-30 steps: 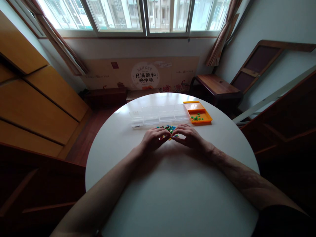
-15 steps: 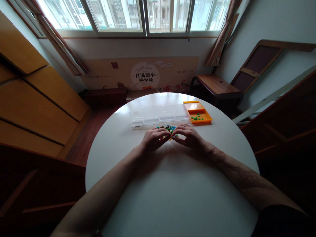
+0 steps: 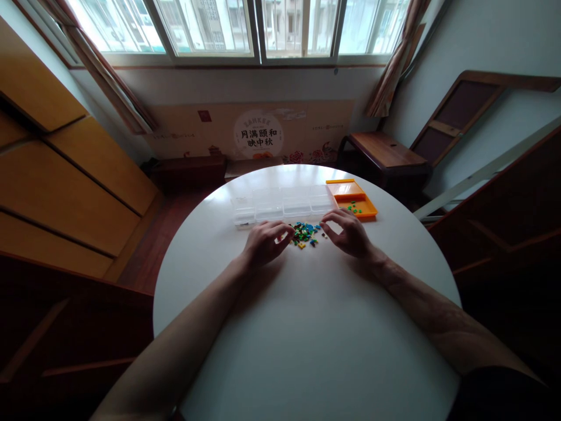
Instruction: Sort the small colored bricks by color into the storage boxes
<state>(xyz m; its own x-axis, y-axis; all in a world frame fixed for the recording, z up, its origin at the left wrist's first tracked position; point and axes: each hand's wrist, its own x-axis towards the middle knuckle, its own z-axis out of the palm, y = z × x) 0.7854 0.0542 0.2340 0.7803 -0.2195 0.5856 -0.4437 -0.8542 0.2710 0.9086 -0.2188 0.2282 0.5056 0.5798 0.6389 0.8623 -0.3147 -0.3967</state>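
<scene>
A small heap of tiny coloured bricks (image 3: 303, 232), green, blue, yellow and dark, lies on the white round table. At the heap's left edge is my left hand (image 3: 266, 242), thumb and forefinger curled together in a pinch. My right hand (image 3: 350, 235) hovers at the right edge of the heap, its thumb and forefinger also drawn together. Whatever either pinch holds is too small to make out. Just behind my right hand sits an orange tray (image 3: 370, 208) with several small green pieces inside; my fingers cover part of its front.
Behind the heap stretches a clear plastic compartment box (image 3: 280, 202), standing against the orange tray. The round white table (image 3: 307, 327) carries everything. Beyond it stand a wooden chair (image 3: 385, 149) at the right and a yellow-brown cabinet (image 3: 65, 187) at the left.
My hands, which met over the front of the heap, have moved apart, the left to the left and the right to the right and slightly back. More of the heap now shows.
</scene>
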